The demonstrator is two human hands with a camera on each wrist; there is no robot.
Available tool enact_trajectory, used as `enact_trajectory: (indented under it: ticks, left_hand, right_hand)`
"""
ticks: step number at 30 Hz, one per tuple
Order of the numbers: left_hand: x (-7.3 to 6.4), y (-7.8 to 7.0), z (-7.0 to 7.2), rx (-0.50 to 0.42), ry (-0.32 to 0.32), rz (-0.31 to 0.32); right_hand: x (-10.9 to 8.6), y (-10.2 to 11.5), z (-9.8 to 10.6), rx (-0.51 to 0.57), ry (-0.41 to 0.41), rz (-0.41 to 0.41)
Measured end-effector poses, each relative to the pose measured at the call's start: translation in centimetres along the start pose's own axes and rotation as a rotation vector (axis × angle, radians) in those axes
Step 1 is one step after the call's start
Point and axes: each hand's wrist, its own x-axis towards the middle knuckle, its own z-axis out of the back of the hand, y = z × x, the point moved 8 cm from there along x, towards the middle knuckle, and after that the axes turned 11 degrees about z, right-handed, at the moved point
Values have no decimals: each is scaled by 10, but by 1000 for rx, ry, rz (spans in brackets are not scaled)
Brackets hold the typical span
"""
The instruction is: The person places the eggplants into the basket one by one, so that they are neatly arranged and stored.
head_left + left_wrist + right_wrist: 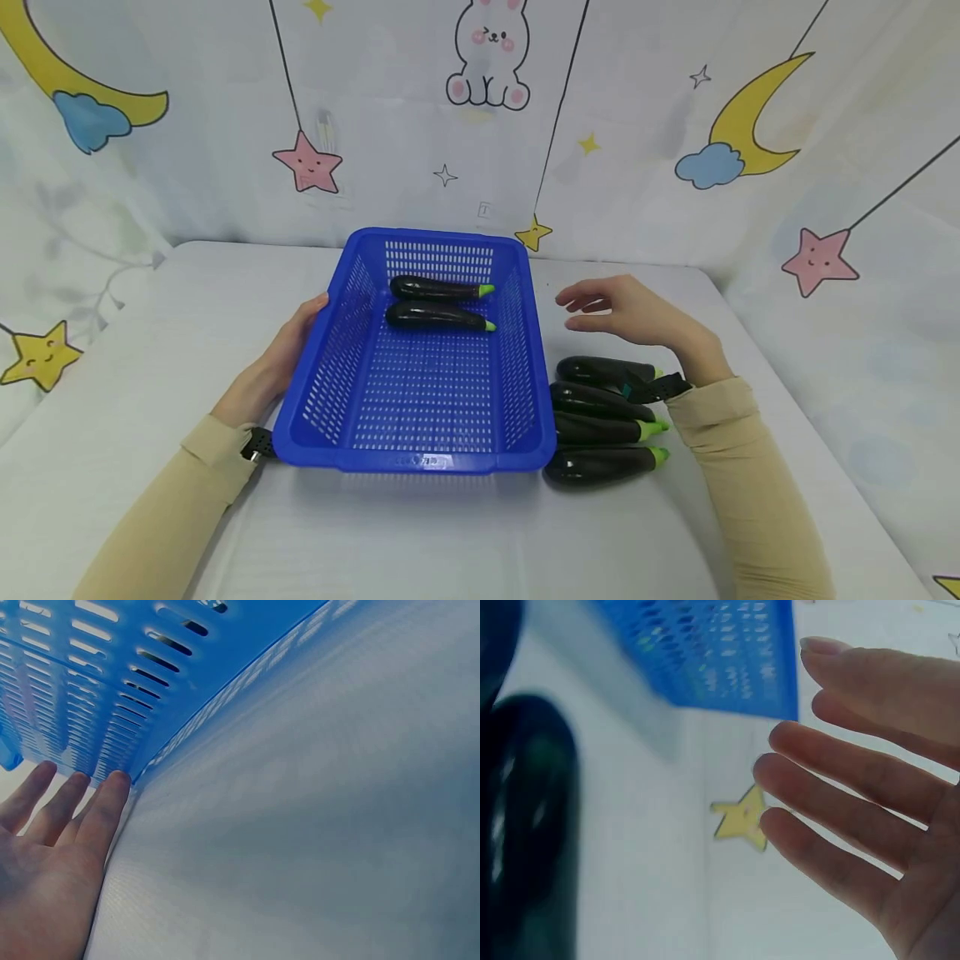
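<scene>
A blue plastic basket [420, 461] with slotted walls stands at the middle of the table. Two eggplants, an upper one [431, 288] and a lower one [435, 316], lie side by side near its far end. My left hand [281, 354] rests against the basket's left side; the left wrist view shows its fingers [101, 817] extended along the slotted wall. To the right of the basket, my right hand [633, 308] is in the air with fingers loosely extended, holding nothing. Several dark eggplants [600, 465] with green stems lie below it, along the basket's right side.
A white cloth covers the table [420, 542]. Behind it hangs a pale curtain [390, 108] printed with moons, stars and a rabbit. The right wrist and its band [660, 387] hover over the stem ends of the loose eggplants.
</scene>
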Motion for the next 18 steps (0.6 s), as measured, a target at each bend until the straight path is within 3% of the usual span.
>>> enact_trajectory:
  ticks: [11, 18]
  left_hand:
    - [-1, -1, -1, 20, 3, -3]
    - [-2, -2, -2, 5, 21, -13]
  right_hand:
    - [-37, -31, -10, 9, 12, -70]
    - [-51, -45, -17, 30, 9, -70]
